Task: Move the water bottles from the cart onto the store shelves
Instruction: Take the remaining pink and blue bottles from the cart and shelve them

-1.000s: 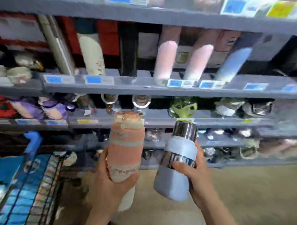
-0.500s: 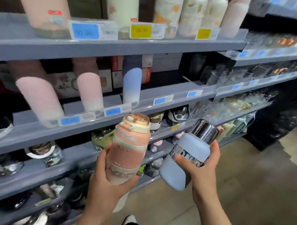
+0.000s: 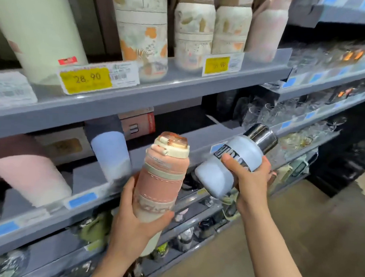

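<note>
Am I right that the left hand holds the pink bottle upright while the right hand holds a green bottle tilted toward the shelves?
Not quite: in the head view the right hand holds a pale blue bottle with a steel cap, not green. The left hand does hold the pink bottle roughly upright.

Upright pink bottle [image 3: 160, 180], tilted blue bottle [image 3: 231, 164]

Even overhead store light glints off the grey upper shelf edge [image 3: 150, 95], while wide-angle distortion bends the frame's rim and blur smears glassware [image 3: 281, 115] toward three o'clock.
</note>
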